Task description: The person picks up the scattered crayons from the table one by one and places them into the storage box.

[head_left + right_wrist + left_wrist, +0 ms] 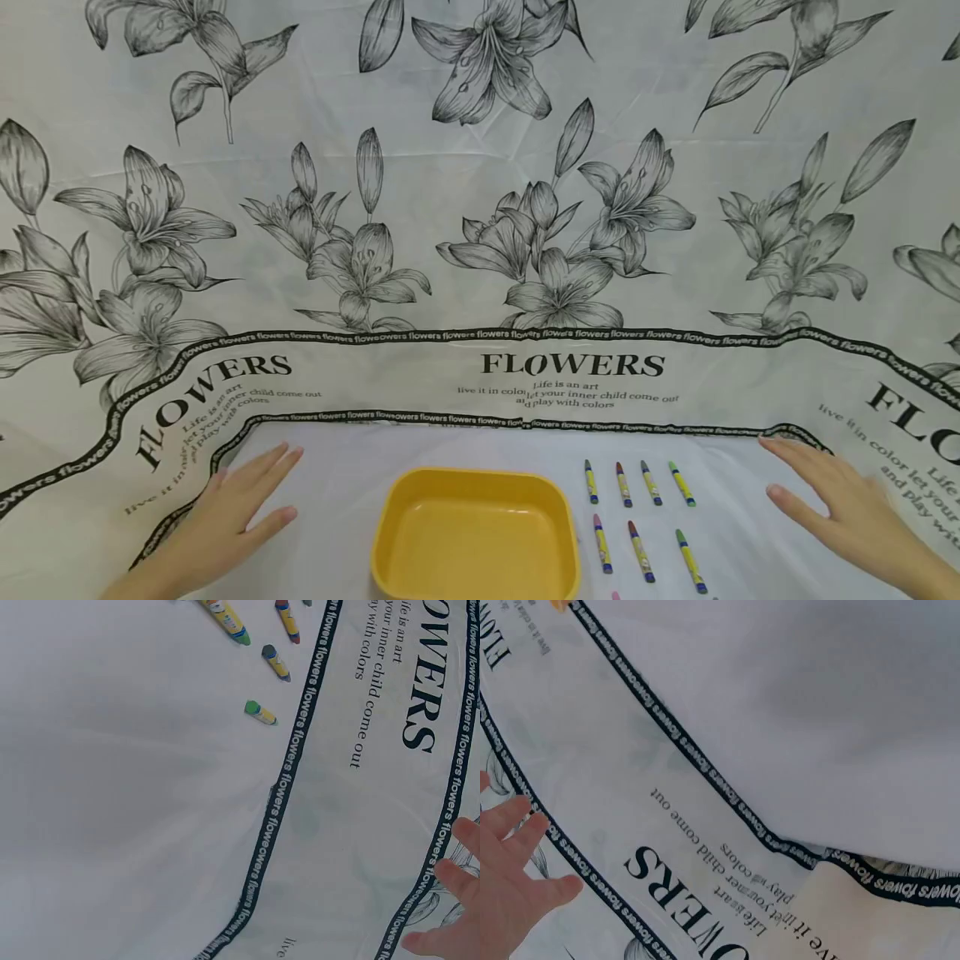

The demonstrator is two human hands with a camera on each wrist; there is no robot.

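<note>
My left hand (232,517) hovers at the left of the white table, fingers extended and holding nothing; the left wrist view shows that hand (517,877) at its left edge. On the right side, my right hand (847,517) is likewise spread and holds nothing. Between them stands a yellow tray (480,477) with nothing visible inside, its near part cut off by the frame. Right of the tray lie several crayons in rows, among them a green crayon (682,484), a pink crayon (602,543) and a brown crayon (641,552). Crayons of a nearer row barely show at the bottom edge.
A white curtain (480,283) printed with grey lilies and lettering hangs behind and at both sides of the table (330,492). Its black-bordered hem meets the table's far edge. In the right wrist view, a green-tipped crayon (261,712) lies near that hem.
</note>
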